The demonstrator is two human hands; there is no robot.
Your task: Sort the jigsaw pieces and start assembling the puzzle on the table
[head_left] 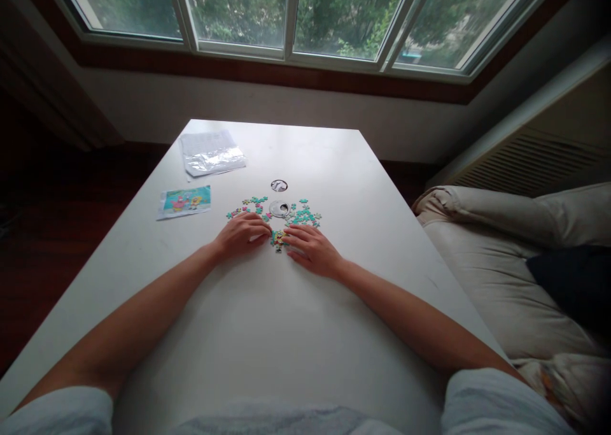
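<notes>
A small joined section of a jigsaw puzzle, yellow, green and red, lies flat on the white table between my hands. At its left edge my left hand is closed, its fingers bent and pressed together at a puzzle piece that they mostly hide. From the other side my right hand rests with its fingers stretched out and a little apart, fingertips touching the joined section's right edge. Loose green puzzle pieces lie just beyond my right hand. More loose pieces, green and pink, are spread beyond my left hand.
Past the puzzle lie a round silver lid-like disc and a dark-rimmed round thing. A cartoon picture sheet and a clear plastic sleeve with papers are on the left. A beige sofa stands beside the table's right edge.
</notes>
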